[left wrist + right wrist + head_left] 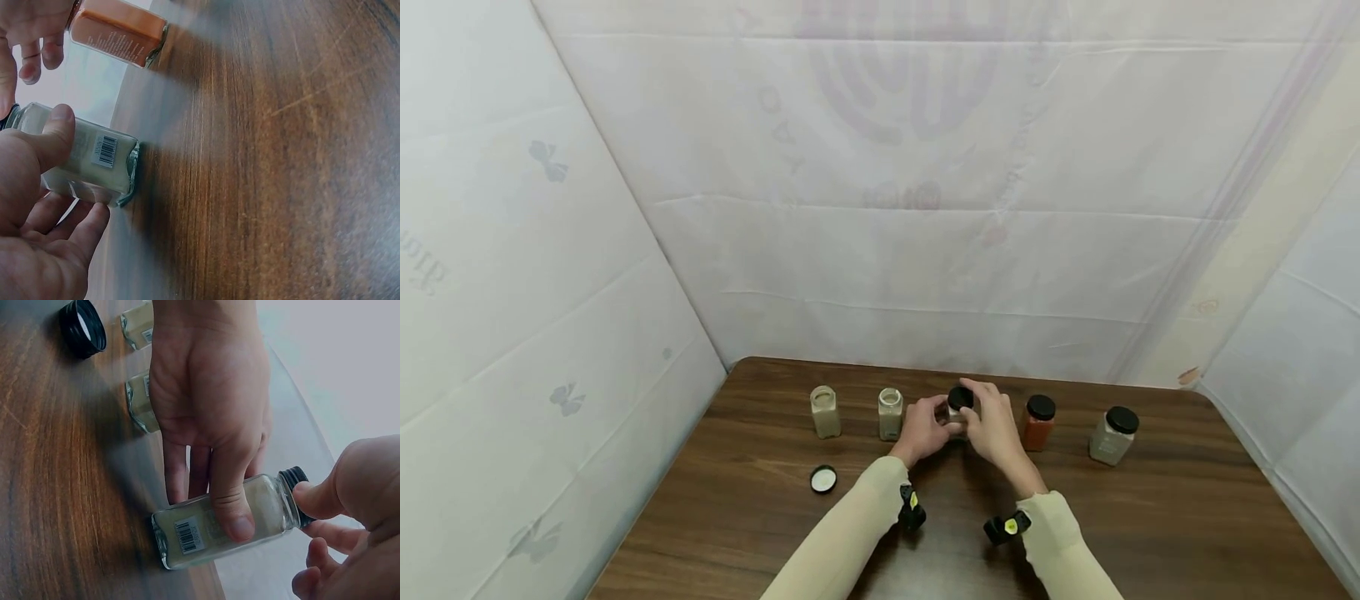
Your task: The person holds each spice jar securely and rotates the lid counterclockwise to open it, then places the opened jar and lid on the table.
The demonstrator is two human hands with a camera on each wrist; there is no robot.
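Note:
In the head view, my left hand point(922, 429) grips the body of a square glass jar of pale powder point(262, 503), its thumb lying along one side above the barcode label. My right hand point(996, 425) pinches the jar's black screw lid point(959, 397) between thumb and fingers. The right wrist view shows that lid sitting on the jar's neck, with the thumb pressed to its ridged edge. The jar stands upright at the table, with its base at the wood in the left wrist view.
Two uncapped jars of pale powder, one point(826, 417) farther left than the other point(890, 421), stand left of the hands. A loose black lid point(823, 479) lies nearer on the wooden table point(737, 517). To the right stand a capped orange-red jar point(1037, 429) and a capped pale jar point(1108, 443).

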